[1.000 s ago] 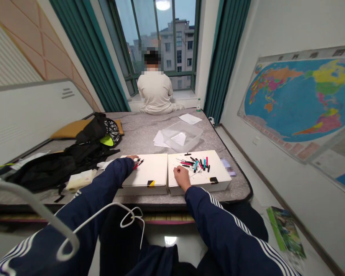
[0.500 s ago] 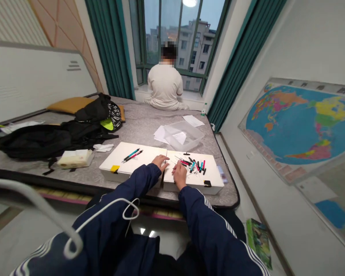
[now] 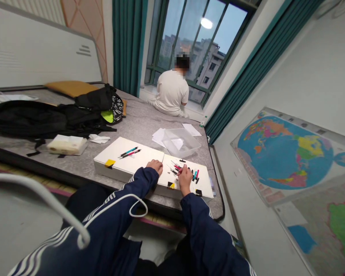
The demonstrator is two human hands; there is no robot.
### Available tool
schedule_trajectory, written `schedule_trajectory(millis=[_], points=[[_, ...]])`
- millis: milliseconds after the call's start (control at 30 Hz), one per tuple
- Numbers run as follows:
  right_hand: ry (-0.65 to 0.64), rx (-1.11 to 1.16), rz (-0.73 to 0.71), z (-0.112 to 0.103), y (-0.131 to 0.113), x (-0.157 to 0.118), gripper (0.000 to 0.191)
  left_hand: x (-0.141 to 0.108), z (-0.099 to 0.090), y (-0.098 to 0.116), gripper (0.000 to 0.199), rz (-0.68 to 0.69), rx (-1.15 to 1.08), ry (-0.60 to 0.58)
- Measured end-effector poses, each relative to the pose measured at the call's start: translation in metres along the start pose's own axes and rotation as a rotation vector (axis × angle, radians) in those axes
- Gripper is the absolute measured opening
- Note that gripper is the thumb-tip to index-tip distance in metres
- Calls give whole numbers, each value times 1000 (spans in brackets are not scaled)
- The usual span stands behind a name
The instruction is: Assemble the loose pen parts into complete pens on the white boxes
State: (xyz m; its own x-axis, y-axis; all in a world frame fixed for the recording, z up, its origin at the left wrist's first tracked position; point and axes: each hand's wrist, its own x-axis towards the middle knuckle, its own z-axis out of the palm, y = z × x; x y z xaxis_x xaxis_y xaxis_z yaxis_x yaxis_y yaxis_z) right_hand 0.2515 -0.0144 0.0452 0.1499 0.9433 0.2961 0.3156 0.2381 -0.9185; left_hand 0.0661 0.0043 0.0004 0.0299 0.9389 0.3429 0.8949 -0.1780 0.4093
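Pens [image 3: 130,154] on left box [image 3: 146,152], pen parts [image 3: 194,175] on right box [image 3: 205,184], tub [image 3: 196,146] behind

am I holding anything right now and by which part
The right hand is at the pen parts, but whether it grips one is too small to tell. The left hand is at the left box, nothing visible in it.

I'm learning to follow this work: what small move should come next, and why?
Probably the right hand should lift one piece from the loose pen parts: it is right at that pile, while two whole-looking pens lie side by side on the left box.
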Motion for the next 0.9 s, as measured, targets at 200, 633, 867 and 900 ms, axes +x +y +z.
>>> schedule_trajectory(millis=[200,633,867,900], points=[[-189,-521,-312,-66,3,10,48,0,3,0,22,-9,53,32],[-596,-829,-415,-85,-17,53,16,9,18,6,27,419,112,-122],[-734,-971,-438,-54,-18,56,15,14,29,-7,28,541,98,-131],[-746,-995,-436,-47,-17,55,16,14,31,-9,27,547,99,-126]])
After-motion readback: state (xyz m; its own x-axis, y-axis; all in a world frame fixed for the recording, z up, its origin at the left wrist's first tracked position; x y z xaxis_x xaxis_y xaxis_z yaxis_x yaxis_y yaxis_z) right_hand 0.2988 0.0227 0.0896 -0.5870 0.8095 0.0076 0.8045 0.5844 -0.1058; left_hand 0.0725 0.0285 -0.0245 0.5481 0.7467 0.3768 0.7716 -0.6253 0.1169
